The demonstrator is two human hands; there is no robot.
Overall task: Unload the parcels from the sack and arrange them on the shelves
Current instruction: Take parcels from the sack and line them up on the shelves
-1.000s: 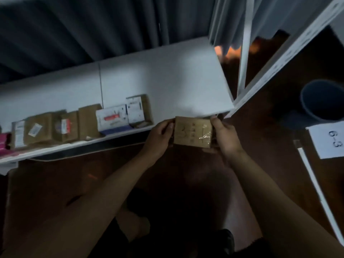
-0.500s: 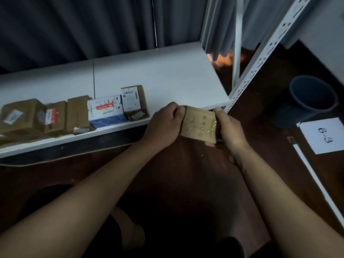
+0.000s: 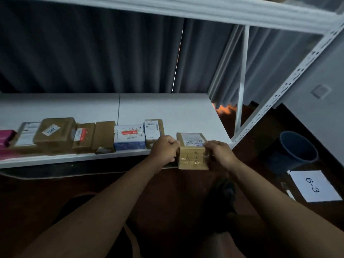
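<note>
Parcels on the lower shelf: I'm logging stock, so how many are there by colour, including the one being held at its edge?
Brown cardboard: 6, among them the held parcel
White and blue box: 1
Pink parcel: 1, cut by the frame edge
Total: 8

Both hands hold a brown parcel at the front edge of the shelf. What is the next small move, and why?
Probably slide the brown parcel further onto the white shelf and let go. The left hand and right hand grip its sides, its front appears to overhang the shelf edge, and bare shelf lies behind it, at the right end of the row beside the labelled parcel.
</note>
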